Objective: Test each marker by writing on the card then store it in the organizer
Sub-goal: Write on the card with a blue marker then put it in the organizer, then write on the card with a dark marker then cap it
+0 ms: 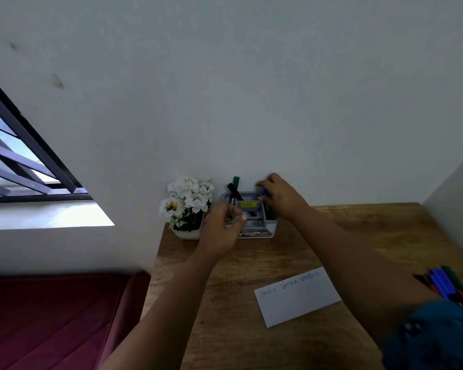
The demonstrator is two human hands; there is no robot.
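Both hands at the grey plastic organizer (254,217) on the wooden desk (278,260).
My right hand (280,194) pinches a blue marker (265,192) above its right compartment; my left hand (223,227), loosely curled, holds nothing; white card (297,296) lies nearer.

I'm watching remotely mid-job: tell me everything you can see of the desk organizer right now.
The organizer is a small grey-and-white plastic caddy with several compartments, standing upright on the wooden desk against the wall, just right of a white flower pot. A yellow label shows inside. A green marker and a black marker stand in its left rear compartment. The right hand holds a blue marker over its right side; the left hand is at its left front edge, contact unclear.
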